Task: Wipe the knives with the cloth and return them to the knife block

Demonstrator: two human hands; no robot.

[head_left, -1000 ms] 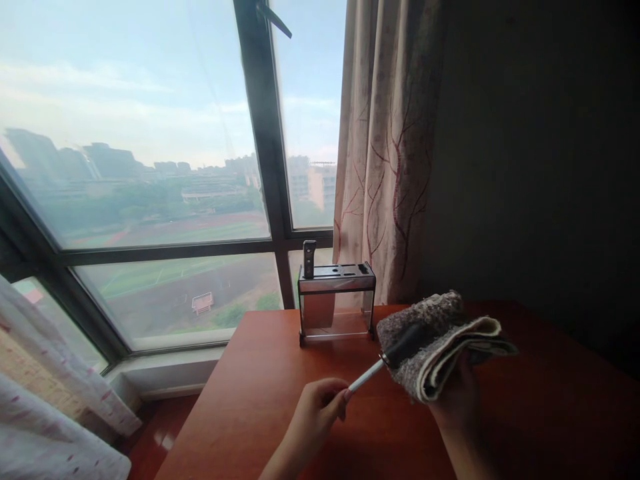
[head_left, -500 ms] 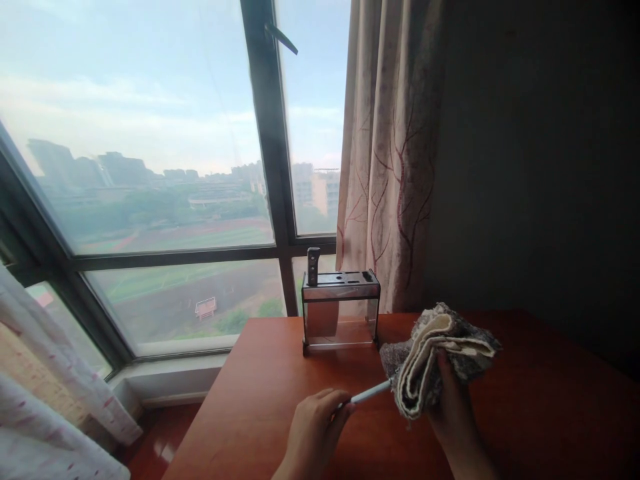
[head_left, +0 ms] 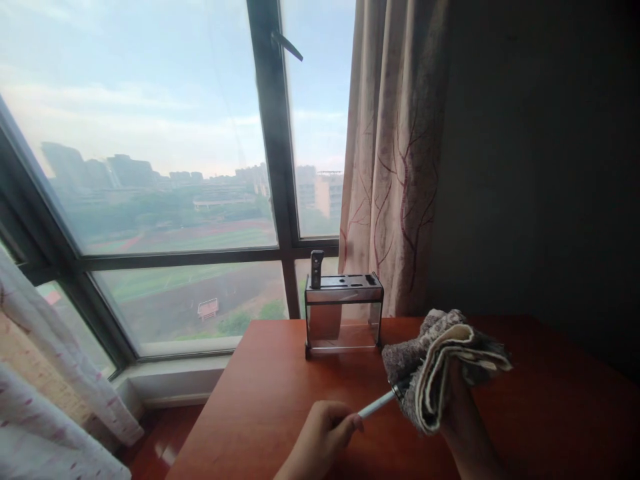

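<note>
My left hand [head_left: 327, 427] is closed around a slim white handle [head_left: 376, 404] over the table's near side. The far end of the handle has a dark collar and disappears into a thick grey cloth [head_left: 430, 360] with a cream underside. What the handle belongs to is hidden by the folds. My right hand [head_left: 457, 407] grips the folded cloth from the right, its fingers mostly covered. Beyond the hands stands a clear-sided knife block [head_left: 345, 293] with a slotted dark top. One knife [head_left: 316, 269] with a black riveted handle sits upright in its left end.
The reddish-brown wooden table [head_left: 260, 400] reaches to the window [head_left: 283, 253] and a dark wall [head_left: 530, 167]. A beige curtain [head_left: 390, 167] hangs behind the knife block. A white patterned curtain [head_left: 50, 407] is at the lower left.
The cloth has turned and shifted slightly right and down, showing more of its grey side near the collar. Both hands have moved slightly right and down. The whole view has shifted slightly.
</note>
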